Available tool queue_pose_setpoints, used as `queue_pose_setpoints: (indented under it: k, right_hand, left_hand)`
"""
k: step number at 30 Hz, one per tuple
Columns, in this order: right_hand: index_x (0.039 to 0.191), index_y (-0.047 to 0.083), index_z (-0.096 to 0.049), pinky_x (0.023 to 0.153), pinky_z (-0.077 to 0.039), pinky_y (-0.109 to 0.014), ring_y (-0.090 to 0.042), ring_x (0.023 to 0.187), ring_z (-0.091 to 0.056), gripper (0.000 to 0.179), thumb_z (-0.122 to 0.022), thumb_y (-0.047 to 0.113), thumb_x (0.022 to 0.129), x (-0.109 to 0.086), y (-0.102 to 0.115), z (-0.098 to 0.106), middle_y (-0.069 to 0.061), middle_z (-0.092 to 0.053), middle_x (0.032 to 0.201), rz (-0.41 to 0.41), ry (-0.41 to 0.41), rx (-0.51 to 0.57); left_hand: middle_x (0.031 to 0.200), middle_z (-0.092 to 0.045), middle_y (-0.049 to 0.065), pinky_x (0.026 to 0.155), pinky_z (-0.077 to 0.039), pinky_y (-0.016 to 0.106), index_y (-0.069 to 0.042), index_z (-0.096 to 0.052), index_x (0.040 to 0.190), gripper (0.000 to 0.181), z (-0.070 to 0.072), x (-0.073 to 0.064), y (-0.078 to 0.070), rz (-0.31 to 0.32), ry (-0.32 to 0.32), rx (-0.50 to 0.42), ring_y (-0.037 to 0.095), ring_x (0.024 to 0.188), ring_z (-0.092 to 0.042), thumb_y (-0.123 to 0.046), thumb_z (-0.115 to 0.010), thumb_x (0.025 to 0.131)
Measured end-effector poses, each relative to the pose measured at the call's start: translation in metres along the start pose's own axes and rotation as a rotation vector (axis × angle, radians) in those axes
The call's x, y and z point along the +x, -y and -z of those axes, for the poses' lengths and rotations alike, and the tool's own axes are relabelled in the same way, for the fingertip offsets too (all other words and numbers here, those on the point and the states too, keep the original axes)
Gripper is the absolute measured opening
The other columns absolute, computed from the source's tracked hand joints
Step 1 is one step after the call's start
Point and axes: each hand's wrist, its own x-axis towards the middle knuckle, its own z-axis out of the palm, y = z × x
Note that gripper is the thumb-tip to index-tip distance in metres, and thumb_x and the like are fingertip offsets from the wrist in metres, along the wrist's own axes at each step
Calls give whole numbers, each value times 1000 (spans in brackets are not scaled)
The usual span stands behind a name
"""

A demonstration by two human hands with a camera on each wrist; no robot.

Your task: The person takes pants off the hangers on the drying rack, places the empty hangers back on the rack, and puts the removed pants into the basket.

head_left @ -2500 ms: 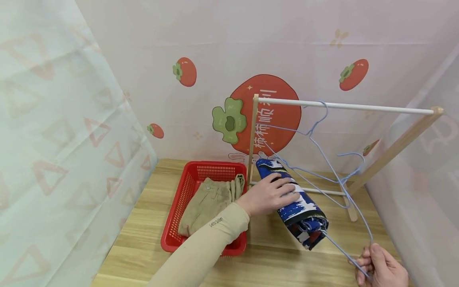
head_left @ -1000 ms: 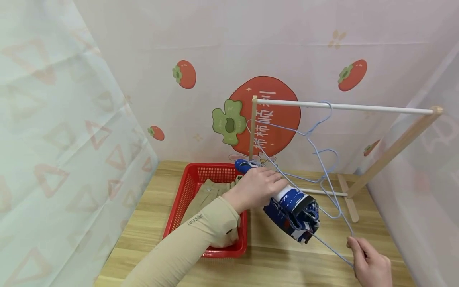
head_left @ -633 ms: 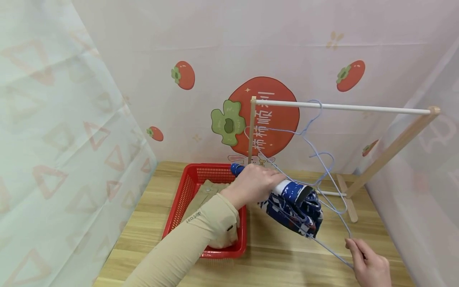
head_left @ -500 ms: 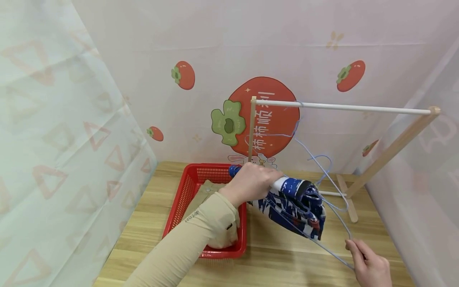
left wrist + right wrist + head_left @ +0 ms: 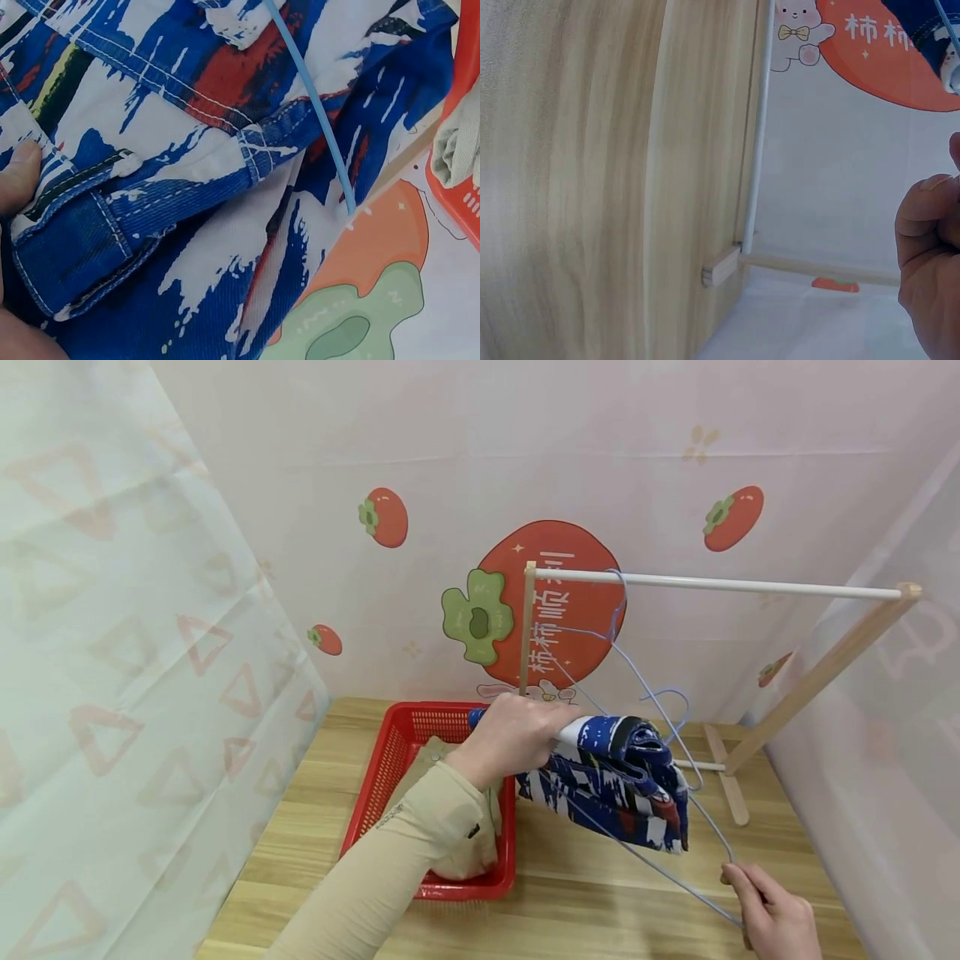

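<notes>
My left hand [image 5: 517, 735] grips the folded top of blue-and-white printed pants [image 5: 600, 789]. Their layers droop toward the right, above the table. In the left wrist view the thumb presses near the stitched waistband, and the wire of a blue hanger [image 5: 319, 112] runs across the cloth. My right hand [image 5: 776, 910] pinches one corner of that hanger, low at the right. The bottom bar slants up from the right hand across the front of the pants, and the hook rises behind them. Part of the hanger is hidden by the cloth.
A second blue wire hanger [image 5: 637, 672] hangs from the white rod [image 5: 750, 585] of a wooden rack [image 5: 825, 672], overlapping the pants in the head view. Left of the rack, a red basket [image 5: 367, 793] holds beige pants [image 5: 468, 852], partly behind the left arm. Patterned cloth walls enclose the wooden table [image 5: 300, 827].
My left hand has moved left and turned the pants, whose folds now fall more open. The held hanger has shifted left with my right hand. The hanger on the rod has moved left.
</notes>
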Motion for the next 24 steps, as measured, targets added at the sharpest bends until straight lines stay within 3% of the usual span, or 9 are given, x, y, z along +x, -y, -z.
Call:
queue_pose_setpoints:
  k: [6,12,17,24]
  right_hand:
    - [89,7,-70,36,-37,-22,-7,30,-41,19,-60,14,104,-1,2,2,11,-40,43,-126,108,-7]
    - [94,5,-71,38,-43,-26,-12,34,-47,30,-54,26,108,1,1,2,4,-47,46,-225,184,-8]
    - [98,2,-71,39,-46,-29,-16,38,-50,35,-51,29,109,2,-3,5,0,-54,54,-286,232,43]
    - [97,0,-71,39,-46,-30,-17,38,-52,32,-53,25,108,4,-11,9,2,-60,60,-288,253,95]
  left_hand:
    - [112,-77,0,68,-61,29,-16,-74,117,31,2,-5,6,-36,-117,15,13,93,-76,-11,-79,86]
    - [111,-78,1,67,-61,27,-16,-76,115,30,4,-6,9,-79,-194,66,13,95,-76,-17,-81,86]
    - [108,-78,0,64,-59,25,-18,-78,116,32,9,-5,9,-29,-220,14,12,89,-77,-15,-82,85]
    - [108,-78,0,62,-57,22,-18,-78,115,28,21,-3,10,47,-198,-49,11,86,-77,-12,-80,87]
